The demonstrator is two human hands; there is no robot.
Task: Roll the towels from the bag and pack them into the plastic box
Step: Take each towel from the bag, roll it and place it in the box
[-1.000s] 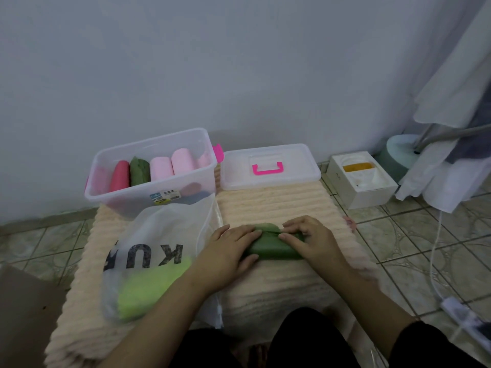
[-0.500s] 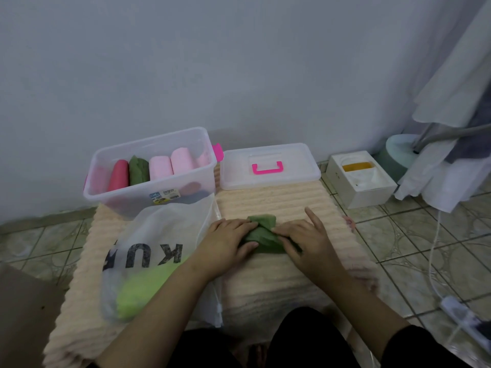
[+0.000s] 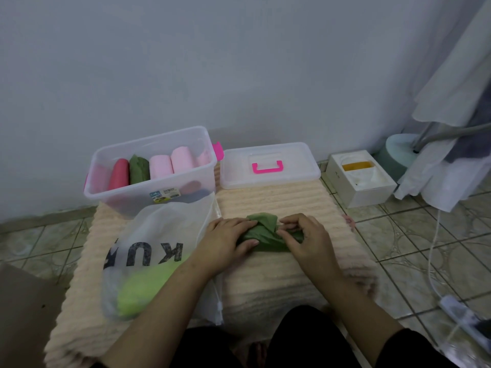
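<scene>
Both hands working dark green towel [image 3: 261,236] on beige mat [image 3: 279,203]: left hand [image 3: 225,241] gripping its left end, right hand [image 3: 305,239] pinching right end. Plastic box [image 3: 151,168] sitting behind bag [image 3: 159,248].

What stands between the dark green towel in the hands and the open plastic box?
Nothing visible blocks it. The dark green towel lies on the mat, and the plastic box stands uncovered behind the bag; its lid lies beside it.

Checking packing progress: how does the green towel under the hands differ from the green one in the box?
The dark green towel on the mat lies sideways, loosely bunched, both hands gripping it. The green towel in the plastic box is a tight roll packed between red and pink rolls, untouched. Both are dark green.
</scene>
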